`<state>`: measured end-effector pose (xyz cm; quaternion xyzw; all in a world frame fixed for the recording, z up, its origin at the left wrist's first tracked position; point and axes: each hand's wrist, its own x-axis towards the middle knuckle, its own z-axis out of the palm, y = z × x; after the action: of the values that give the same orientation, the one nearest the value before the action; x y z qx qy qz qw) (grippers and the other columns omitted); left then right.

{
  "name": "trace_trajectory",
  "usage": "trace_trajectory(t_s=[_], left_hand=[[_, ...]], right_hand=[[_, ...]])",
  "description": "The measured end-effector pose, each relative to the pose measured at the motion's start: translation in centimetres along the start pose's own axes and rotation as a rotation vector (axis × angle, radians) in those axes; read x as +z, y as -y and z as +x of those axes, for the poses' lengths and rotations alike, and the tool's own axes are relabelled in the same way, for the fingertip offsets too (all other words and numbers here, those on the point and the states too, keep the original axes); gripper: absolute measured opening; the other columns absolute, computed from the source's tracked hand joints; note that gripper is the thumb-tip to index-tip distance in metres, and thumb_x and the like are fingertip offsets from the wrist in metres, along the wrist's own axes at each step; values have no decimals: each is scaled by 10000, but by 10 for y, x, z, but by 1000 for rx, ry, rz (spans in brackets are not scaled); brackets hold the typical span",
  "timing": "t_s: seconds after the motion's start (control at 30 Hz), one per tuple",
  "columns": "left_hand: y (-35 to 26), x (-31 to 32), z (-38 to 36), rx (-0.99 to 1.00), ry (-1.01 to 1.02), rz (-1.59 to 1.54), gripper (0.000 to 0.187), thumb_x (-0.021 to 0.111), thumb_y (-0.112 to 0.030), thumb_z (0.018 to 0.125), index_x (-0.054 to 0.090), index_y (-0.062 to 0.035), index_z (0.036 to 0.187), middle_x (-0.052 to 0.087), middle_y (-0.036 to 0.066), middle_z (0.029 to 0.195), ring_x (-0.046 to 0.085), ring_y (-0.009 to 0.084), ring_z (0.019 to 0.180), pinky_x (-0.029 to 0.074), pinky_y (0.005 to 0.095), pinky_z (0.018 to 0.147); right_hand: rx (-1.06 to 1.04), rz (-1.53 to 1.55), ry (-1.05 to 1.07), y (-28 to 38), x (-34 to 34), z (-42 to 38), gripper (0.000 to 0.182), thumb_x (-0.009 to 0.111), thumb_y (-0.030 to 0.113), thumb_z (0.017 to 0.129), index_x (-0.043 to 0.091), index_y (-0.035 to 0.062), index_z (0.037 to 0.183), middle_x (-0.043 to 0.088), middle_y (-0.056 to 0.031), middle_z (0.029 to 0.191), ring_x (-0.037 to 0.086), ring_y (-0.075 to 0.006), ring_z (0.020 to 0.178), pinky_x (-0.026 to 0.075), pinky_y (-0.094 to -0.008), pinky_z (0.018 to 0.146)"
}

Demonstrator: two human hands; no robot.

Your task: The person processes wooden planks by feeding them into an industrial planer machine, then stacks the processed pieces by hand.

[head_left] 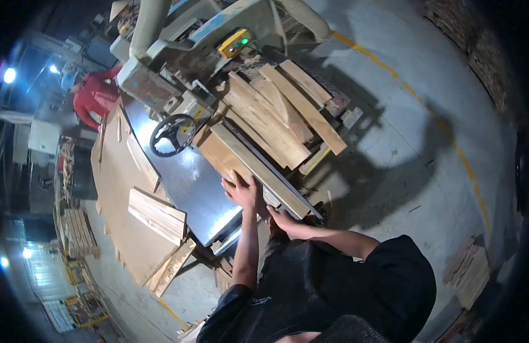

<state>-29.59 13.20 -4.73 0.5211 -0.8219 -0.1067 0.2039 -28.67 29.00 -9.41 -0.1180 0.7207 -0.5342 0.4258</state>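
Observation:
My left hand (241, 191) lies with its fingers spread on the near end of a wide wooden board (221, 157), which rests on the metal machine table (199, 188). Close to my body, my right hand (281, 220) is beside the near end of a long narrow plank (261, 171); its fingers are partly hidden, and its hold cannot be made out. The narrow plank runs along the right side of the wide board. A black handwheel (173, 135) is at the far side of the metal table.
Loose boards (270, 114) are piled right of the plank. Beyond stands the machine (190, 51) with a green-lit yellow box (235, 43). Left, a brown panel (118, 200) carries wood pieces (157, 214). A person in red (97, 97) is at the far left.

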Motion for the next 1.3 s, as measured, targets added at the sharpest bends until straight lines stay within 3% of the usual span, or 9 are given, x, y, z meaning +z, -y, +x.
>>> trace_trajectory(t_s=[0.2, 0.5, 0.63, 0.7, 0.83, 0.97, 1.03, 1.1, 1.3], left_hand=[[11, 16, 86, -17, -85, -23, 737, 631, -559, 803, 477, -166, 1407, 283, 305, 1484, 217, 425, 1418, 188, 587, 1106], [32, 21, 182, -44, -85, -282, 574, 586, -414, 886, 502, -116, 1369, 299, 298, 1479, 227, 402, 1418, 166, 557, 1113], [134, 40, 222, 18, -114, -675, 323, 542, -141, 927, 607, 7, 1206, 494, 285, 1316, 459, 428, 1220, 321, 498, 1042], [150, -32, 268, 143, -547, -507, 299, 545, -104, 913, 625, 29, 1169, 539, 291, 1242, 491, 441, 1152, 371, 512, 997], [279, -85, 383, -255, -676, 199, 549, 586, -457, 899, 622, -8, 1212, 566, 283, 1217, 481, 452, 1159, 377, 537, 983], [373, -83, 441, -572, 327, 31, 689, 463, -619, 902, 549, -72, 1311, 603, 244, 1197, 538, 397, 1155, 416, 497, 970], [437, 17, 438, -316, -47, 53, 646, 397, -622, 922, 587, -100, 1253, 578, 256, 1240, 522, 375, 1205, 414, 492, 988], [324, -28, 410, -580, -134, 226, 683, 404, -666, 898, 526, -147, 1324, 394, 314, 1404, 399, 507, 1263, 344, 594, 1016], [221, -66, 261, -307, -325, 77, 814, 700, -555, 712, 492, -90, 1348, 253, 337, 1474, 240, 542, 1331, 254, 641, 1028]], right_hand=[[537, 216, 201, 112, 17, 55, 514, 441, 562, 968, 546, 79, 824, 526, -23, 574, 500, -130, 431, 322, -263, 355], [490, 233, 78, 132, 69, 133, 569, 461, 574, 945, 603, 100, 665, 553, -16, 525, 534, -132, 419, 313, -255, 350], [434, 154, 74, 152, 73, 148, 572, 497, 616, 909, 618, 100, 697, 559, -7, 534, 544, -122, 454, 327, -269, 404], [412, 159, 64, 160, 80, 161, 561, 509, 604, 907, 620, 93, 704, 556, -4, 533, 527, -117, 438, 330, -272, 403], [360, 94, -96, 183, 103, 178, 546, 526, 570, 916, 617, 83, 687, 533, 0, 510, 493, -115, 400, 321, -270, 379], [363, 191, -47, 198, 110, 204, 533, 542, 504, 937, 600, 47, 667, 501, -20, 476, 445, -127, 340, 292, -273, 319], [400, 162, -49, 197, 116, 227, 518, 519, 504, 946, 617, 68, 685, 522, -10, 502, 454, -115, 353, 274, -258, 316], [356, 151, -132, 207, 127, 242, 411, 603, 445, 932, 617, 69, 765, 565, -36, 577, 437, -99, 360, 287, -238, 305], [85, 57, -47, 233, 150, 245, 481, 525, 489, 960, 658, 43, 836, 606, -5, 621, 523, -70, 480, 317, -230, 408]])
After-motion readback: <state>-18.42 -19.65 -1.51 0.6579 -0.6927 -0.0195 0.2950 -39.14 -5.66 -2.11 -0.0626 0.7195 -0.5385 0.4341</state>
